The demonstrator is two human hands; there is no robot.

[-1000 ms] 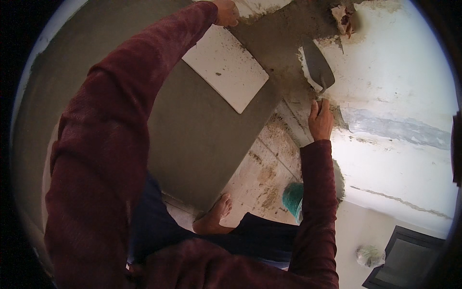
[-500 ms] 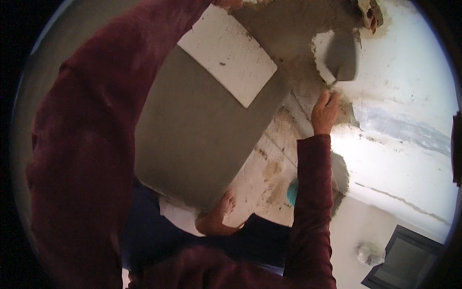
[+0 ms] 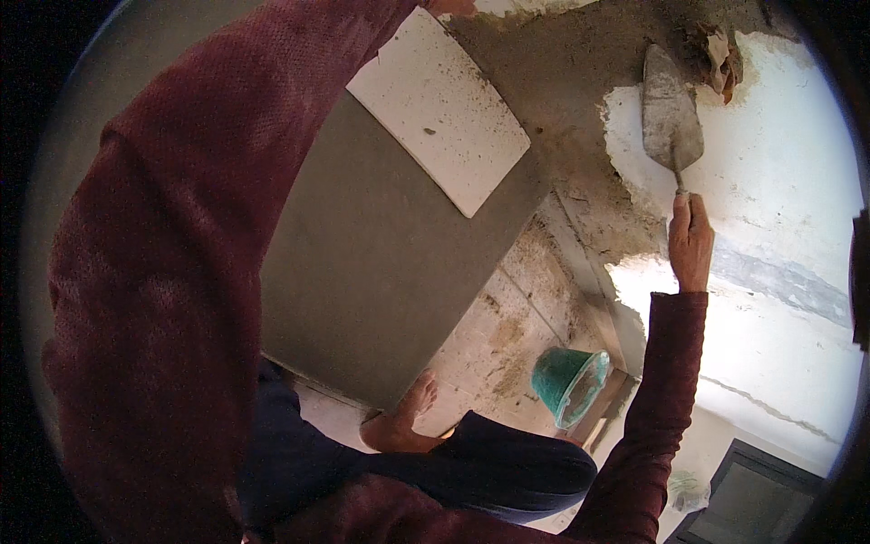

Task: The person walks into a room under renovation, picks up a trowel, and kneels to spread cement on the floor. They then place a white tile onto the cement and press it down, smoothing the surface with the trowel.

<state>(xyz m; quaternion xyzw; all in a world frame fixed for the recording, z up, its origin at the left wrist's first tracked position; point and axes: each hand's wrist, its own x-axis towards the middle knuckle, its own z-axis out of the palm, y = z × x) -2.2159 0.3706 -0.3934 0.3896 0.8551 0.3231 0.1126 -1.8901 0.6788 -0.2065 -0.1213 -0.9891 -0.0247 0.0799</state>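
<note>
My right hand (image 3: pixel 692 238) is closed round the handle of a pointed trowel (image 3: pixel 672 113). Its blade, smeared with grey, lies in front of a white wall patch, pointing away from me. At the top edge shows a part of my left hand (image 3: pixel 453 7), close to the far corner of a white flat board (image 3: pixel 444 118); its fingers are cut off by the frame. The speckled board lies on a smooth grey surface (image 3: pixel 362 245). Rough grey mortar (image 3: pixel 553 68) covers the area beyond the board, up to the ragged edge of the white wall (image 3: pixel 770 136).
A green bucket (image 3: pixel 562 381) lies tipped on the dirt-stained tile floor (image 3: pixel 498 335), right of my bare foot (image 3: pixel 412 412). A crumpled brownish piece (image 3: pixel 720 63) sits by the wall beyond the trowel. Lower right are a dark-framed panel (image 3: pixel 757 494) and a clear plastic bag (image 3: pixel 689 492).
My right hand has moved right and slightly nearer with the trowel, whose blade now shows sharply. More of the green bucket has come into sight. My left arm has hardly moved.
</note>
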